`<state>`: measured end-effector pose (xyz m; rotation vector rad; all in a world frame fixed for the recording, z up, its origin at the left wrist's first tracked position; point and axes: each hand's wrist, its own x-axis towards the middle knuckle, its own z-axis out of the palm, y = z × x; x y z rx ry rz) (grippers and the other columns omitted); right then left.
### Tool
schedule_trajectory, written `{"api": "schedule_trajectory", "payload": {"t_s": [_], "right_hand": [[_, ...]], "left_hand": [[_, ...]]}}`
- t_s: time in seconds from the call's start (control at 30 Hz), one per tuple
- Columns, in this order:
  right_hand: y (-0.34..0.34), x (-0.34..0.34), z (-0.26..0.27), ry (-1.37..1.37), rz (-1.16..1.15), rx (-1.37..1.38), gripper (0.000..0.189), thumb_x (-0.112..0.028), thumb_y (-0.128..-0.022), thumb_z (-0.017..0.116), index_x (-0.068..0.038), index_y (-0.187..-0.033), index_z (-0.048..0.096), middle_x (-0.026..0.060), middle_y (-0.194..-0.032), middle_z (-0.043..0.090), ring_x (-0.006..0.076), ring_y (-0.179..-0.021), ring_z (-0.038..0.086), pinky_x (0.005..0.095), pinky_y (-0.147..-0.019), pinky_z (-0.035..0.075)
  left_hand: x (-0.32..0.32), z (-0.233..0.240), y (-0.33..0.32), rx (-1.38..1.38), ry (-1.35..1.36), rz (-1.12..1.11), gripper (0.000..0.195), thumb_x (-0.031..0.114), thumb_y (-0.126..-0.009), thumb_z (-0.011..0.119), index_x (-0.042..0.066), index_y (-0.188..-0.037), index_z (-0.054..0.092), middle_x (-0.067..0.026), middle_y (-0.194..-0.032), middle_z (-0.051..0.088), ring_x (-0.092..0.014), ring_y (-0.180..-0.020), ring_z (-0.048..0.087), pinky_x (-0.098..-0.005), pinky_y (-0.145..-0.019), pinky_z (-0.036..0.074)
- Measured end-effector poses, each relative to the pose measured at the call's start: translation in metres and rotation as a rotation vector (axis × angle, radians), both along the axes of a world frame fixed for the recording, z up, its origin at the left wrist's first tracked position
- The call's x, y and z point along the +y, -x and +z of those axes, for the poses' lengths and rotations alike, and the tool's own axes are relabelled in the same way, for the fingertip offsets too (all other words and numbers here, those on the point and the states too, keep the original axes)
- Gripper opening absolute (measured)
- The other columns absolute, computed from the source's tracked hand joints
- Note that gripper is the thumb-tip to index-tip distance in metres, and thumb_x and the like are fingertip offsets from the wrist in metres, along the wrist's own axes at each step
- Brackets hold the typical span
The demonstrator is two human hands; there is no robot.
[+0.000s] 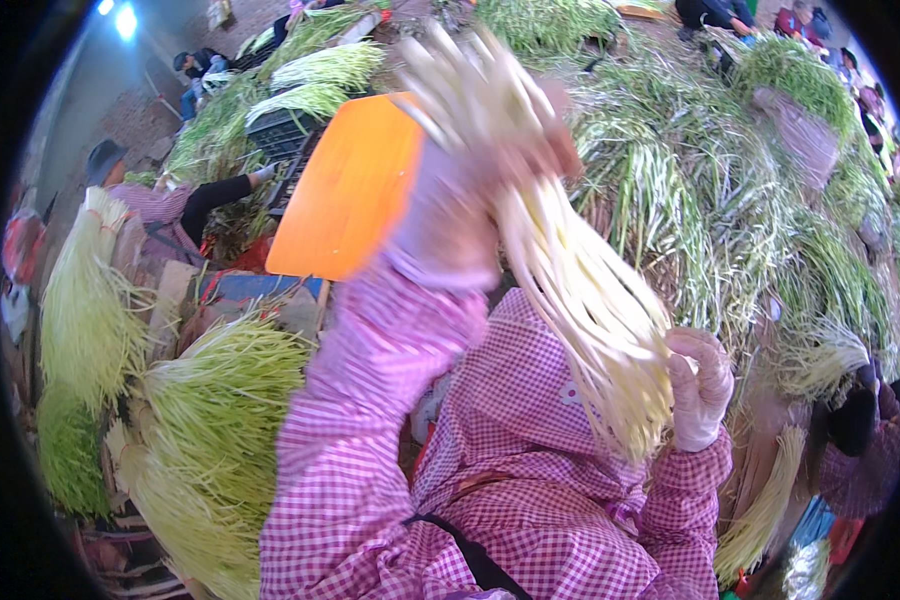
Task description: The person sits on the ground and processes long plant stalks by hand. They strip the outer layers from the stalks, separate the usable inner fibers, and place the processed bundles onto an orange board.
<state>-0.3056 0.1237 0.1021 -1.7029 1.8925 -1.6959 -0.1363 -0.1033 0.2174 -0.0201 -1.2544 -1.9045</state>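
Note:
My left hand [521,154], blurred by motion, is raised in front of me and grips a bundle of pale yellow-white leafy stalks [570,277], which look like blanched garlic greens. The thick white ends point up to the left, and the thin ends hang down to the right. Beside those thin ends is my right hand [699,390], in a pale thin glove with curled fingers; whether it pinches any of them is unclear. An orange board [345,195] lies behind my left forearm. Both my sleeves are pink checked cloth.
At left lie several tied bundles of yellow-green stalks [225,382], near a blue-edged surface [262,287]. Black crates [281,133] stand beyond the board. Heaps of green leafy stalks [660,180] cover the right side. Seated people [169,202] work at left, the far edge and right.

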Motion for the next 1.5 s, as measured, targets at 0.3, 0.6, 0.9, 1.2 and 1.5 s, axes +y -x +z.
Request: {"api": "schedule_trajectory", "payload": {"t_s": [0.3, 0.6, 0.9, 1.2, 1.5], "right_hand": [[0.011, -0.012, -0.063, -0.151, 0.025, -0.462, 0.005, 0.001, -0.085, 0.06, -0.002, -0.087, 0.063, 0.002, -0.082, 0.06, 0.0095, -0.074, 0.052, 0.0232, -0.069, 0.043], [0.002, -0.019, -0.093, -0.378, -0.05, -0.384, 0.005, -0.004, -0.083, 0.061, -0.001, -0.087, 0.063, 0.0049, -0.081, 0.062, 0.0118, -0.071, 0.056, 0.026, -0.066, 0.046], [0.003, -0.021, -0.111, -0.425, -0.083, -0.32, 0.008, -0.001, -0.081, 0.061, -0.001, -0.089, 0.063, 0.0059, -0.082, 0.063, 0.0134, -0.072, 0.058, 0.0263, -0.068, 0.047], [0.001, -0.024, -0.122, -0.407, -0.106, -0.359, 0.008, -0.006, -0.084, 0.063, -0.001, -0.09, 0.063, 0.006, -0.082, 0.062, 0.0124, -0.071, 0.057, 0.0256, -0.066, 0.046], [0.003, -0.018, -0.117, -0.365, -0.095, -0.348, 0.007, -0.007, -0.084, 0.063, 0.0, -0.088, 0.063, 0.0056, -0.082, 0.062, 0.0136, -0.073, 0.057, 0.0258, -0.067, 0.046]], "left_hand": [[-0.099, 0.176, -0.107, -0.176, 0.887, 0.384, 0.034, -0.002, -0.071, 0.068, 0.0, -0.103, 0.059, -0.0106, -0.091, 0.064, -0.018, -0.077, 0.063, -0.0285, -0.069, 0.054], [-0.304, -0.006, -0.129, -0.838, 0.694, 0.166, 0.01, 0.003, -0.085, 0.056, 0.0, -0.091, 0.064, -0.0112, -0.093, 0.067, -0.018, -0.081, 0.063, -0.029, -0.071, 0.051], [-0.282, -0.221, -0.123, -1.683, 1.699, 0.292, 0.013, 0.013, -0.079, 0.057, 0.008, -0.091, 0.06, -0.0117, -0.086, 0.065, -0.029, -0.083, 0.065, -0.0399, -0.072, 0.052], [-0.271, -0.237, -0.12, -1.703, 1.37, 0.174, 0.056, 0.04, -0.072, 0.071, 0.006, -0.114, 0.057, -0.0155, -0.106, 0.062, -0.032, -0.101, 0.059, -0.0422, -0.09, 0.045], [-0.244, -0.229, -0.121, -1.78, 1.304, 0.224, 0.12, 0.064, -0.053, 0.075, 0.011, -0.146, 0.022, -0.0131, -0.15, 0.025, -0.032, -0.14, 0.018, -0.0476, -0.113, 0.016]]}}
